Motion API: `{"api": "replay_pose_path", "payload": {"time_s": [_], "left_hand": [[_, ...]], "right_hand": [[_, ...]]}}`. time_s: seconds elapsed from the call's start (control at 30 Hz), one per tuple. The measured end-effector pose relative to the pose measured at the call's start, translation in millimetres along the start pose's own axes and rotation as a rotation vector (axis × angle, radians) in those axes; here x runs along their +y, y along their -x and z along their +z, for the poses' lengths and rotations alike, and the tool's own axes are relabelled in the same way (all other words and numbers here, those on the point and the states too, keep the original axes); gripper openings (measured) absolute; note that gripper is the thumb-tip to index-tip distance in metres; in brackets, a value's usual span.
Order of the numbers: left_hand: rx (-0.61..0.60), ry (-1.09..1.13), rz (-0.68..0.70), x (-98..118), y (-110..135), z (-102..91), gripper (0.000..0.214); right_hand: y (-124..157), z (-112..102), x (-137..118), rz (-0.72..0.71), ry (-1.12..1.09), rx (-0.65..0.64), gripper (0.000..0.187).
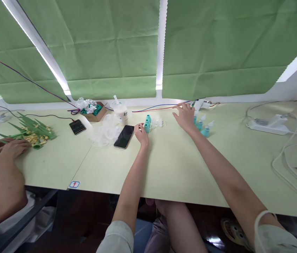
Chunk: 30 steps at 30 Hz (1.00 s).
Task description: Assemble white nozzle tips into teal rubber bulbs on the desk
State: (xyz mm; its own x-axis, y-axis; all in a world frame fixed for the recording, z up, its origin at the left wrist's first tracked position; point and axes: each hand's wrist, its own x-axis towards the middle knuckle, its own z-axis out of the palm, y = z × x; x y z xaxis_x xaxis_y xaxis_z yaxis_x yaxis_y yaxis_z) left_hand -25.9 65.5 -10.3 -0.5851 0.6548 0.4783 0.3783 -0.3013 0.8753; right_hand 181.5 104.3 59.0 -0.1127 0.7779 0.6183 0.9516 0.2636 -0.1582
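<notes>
My left hand (141,134) rests on the table with its fingers curled, right against a short row of small teal hollow cylinders (147,123). Whether anything is pinched in those fingers is hidden. To the right of the row lies a scatter of small clear pieces (157,122). Farther right, my right hand (185,116) reaches over the table, palm down, with fingers stretched and thumb apart. Just beside its wrist stand several teal pieces with clear pointed tips (201,125), partly covered by the hand and forearm.
Left of my left hand lie a black phone (124,137), a heap of translucent film-like pieces (107,130), a drink cup (120,111) and a cardboard box (97,114). A co-worker's hands (13,149) touch green plastic leaf-like pieces (29,131). A power strip (268,125) with cables is right.
</notes>
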Motion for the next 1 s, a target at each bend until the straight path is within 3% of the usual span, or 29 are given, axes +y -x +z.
{"api": "replay_pose_path", "payload": {"time_s": [0.1, 0.23, 0.4, 0.53, 0.63, 0.73, 0.87, 1.0], "left_hand": [[-0.012, -0.01, 0.024, 3, 1, -0.5, 0.028], [-0.065, -0.061, 0.11, 11, 5, -5.0, 0.029], [-0.318, -0.119, 0.454, 28, 22, -7.5, 0.026], [-0.548, -0.203, 0.657, 34, 42, 0.5, 0.039], [-0.682, -0.306, 0.674, 29, 48, 6.3, 0.032], [-0.742, -0.384, 0.654, 21, 47, 8.3, 0.026], [-0.715, -0.438, 0.629, 18, 47, 9.0, 0.021], [-0.579, -0.427, 0.528, 18, 47, 7.6, 0.024]], "right_hand": [[8, -16, 33, 0.104, 0.132, 0.004, 0.028], [19, -20, 50, 0.185, 0.124, -0.145, 0.023], [35, -31, 27, 0.151, -0.237, -0.126, 0.017], [60, -31, 0, 0.095, -0.64, -0.117, 0.023], [80, -17, -12, 0.183, -0.862, -0.09, 0.018], [94, -2, -16, 0.292, -0.937, -0.058, 0.018], [100, 7, -18, 0.304, -0.97, 0.018, 0.016], [102, 10, -15, 0.345, -1.032, 0.216, 0.017]]}}
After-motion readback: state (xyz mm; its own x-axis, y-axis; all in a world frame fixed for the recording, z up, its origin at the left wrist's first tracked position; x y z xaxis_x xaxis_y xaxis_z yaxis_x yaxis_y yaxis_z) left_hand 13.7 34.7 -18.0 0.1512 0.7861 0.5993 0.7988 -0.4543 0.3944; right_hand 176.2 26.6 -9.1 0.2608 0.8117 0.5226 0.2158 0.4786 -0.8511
